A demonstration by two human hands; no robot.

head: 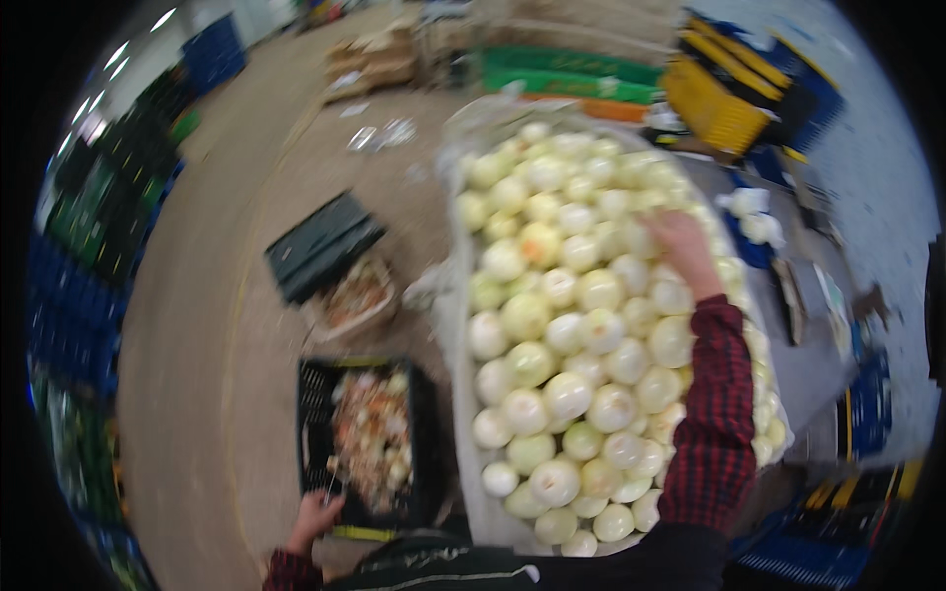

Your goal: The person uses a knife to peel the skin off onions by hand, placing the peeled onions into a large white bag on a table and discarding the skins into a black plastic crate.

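A large heap of peeled onions (565, 395) fills a bin lined with pale plastic sheeting (467, 473) in front of me. My right hand (676, 240) reaches across to the far right part of the heap, its fingers against a blurred onion (634, 235). Whether they grip it I cannot tell. Low on the left, my left hand (319, 513) is closed around what looks like a small knife (332, 484), its thin blade pointing up. That hand is at the near left corner of a black plastic crate (314, 421), which holds onion skins and trimmings (369, 436).
Beyond the crate, a dark green crate (325, 244) leans over a pale tub (351, 295) of peelings. Plastic litter (384, 135) lies on the floor. Stacked blue crates (77, 310) line the left side. Yellow crates (717, 96) and a grey table (794, 369) are at the right.
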